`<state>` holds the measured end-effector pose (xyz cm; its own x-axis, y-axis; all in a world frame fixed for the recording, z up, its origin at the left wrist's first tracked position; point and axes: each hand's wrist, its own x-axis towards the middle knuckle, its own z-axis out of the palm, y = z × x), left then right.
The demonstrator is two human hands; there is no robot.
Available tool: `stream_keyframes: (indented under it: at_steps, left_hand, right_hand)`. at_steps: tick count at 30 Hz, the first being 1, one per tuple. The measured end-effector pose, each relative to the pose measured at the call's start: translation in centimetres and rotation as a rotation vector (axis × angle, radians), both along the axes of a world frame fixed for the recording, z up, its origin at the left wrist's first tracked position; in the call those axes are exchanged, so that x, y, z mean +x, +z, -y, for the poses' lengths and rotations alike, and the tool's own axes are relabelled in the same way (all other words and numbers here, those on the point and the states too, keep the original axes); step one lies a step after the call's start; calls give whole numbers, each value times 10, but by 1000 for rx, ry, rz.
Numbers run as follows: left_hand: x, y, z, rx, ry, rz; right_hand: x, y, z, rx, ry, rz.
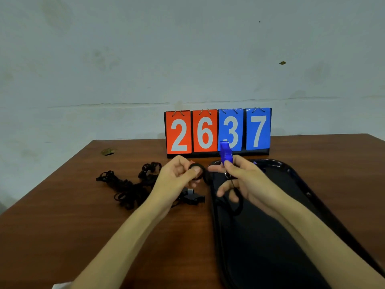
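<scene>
Here, left hand [179, 174] pinches black cord [205, 177], right hand [243, 180] grips blue whistle [226, 153] above black tray [270, 236].

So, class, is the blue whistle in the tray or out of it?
Out: the right hand holds the blue whistle up, off the black tray.

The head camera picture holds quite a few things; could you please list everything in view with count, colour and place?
scoreboard: one, red cards 2 and 6, blue cards 3 and 7, far edge of the table
blue whistle: one, blue, held up before the scoreboard
black cord: one, black, between both hands
lanyard pile: tangled, black, table's left part
black whistle: one, black with grey, under the left wrist
tray: one, black, table's right part
table: one, brown wood
left hand: pinches the black cord
right hand: holds the blue whistle
</scene>
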<state>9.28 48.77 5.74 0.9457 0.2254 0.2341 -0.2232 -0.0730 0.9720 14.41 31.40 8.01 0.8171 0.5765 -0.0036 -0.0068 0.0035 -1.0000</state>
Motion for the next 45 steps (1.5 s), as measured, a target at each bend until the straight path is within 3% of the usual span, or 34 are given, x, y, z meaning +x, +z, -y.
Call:
stream_keyframes:
  at_steps: [3, 8, 10, 12, 14, 17, 19, 21, 23, 27, 29, 32, 35, 38, 43, 45]
  left_hand:
    - [0, -4, 7, 10, -40, -7]
    - [2, -9, 5, -163, -111, -48]
    - [3, -9, 3, -207, -36, -41]
    - [9, -12, -4, -205, 203, -104]
    - [17, -17, -19, -40, 450, -255]
    - [20, -26, -33, 515, 483, -437]
    - [13, -29, -27, 873, 549, -386]
    - [7, -26, -15, 1059, 644, -219]
    - [7, -15, -3, 942, 538, -78]
    - [14, 19, 40, 228, -217, -195]
    - [18, 27, 57, 47, -354, -225]
    - [26, 30, 58, -89, -388, -305]
    - [36, 33, 44, 79, -364, -360]
    - [39, 41, 25, 274, -389, -334]
    - [36, 57, 4, 753, -358, -261]
    - [34, 58, -1, 819, -350, -184]
  right_hand:
    - [-4, -7, -6, -48, 46, 10]
    - [-3, -13, -8, -102, 50, 33]
    - [-3, -12, -6, -114, -2, 81]
    - [-1, -9, -2, -103, -97, 144]
    - [2, -5, 2, -72, -168, 187]
    - [3, -1, 4, -80, -219, 259]
    - [2, -1, 3, -108, -260, 310]
    - [0, -1, 3, -84, -282, 297]
    - [0, 0, 5, -43, -302, 268]
    - [3, -1, 8, 48, -361, 235]
    - [7, -2, 12, 97, -388, 192]
    - [16, -3, 17, 183, -416, 80]
    - [25, -1, 24, 300, -463, -36]
    - [31, 0, 30, 229, -517, 9]
    - [28, -1, 26, -300, -470, 348]
    - [23, -3, 23, -505, -381, 511]
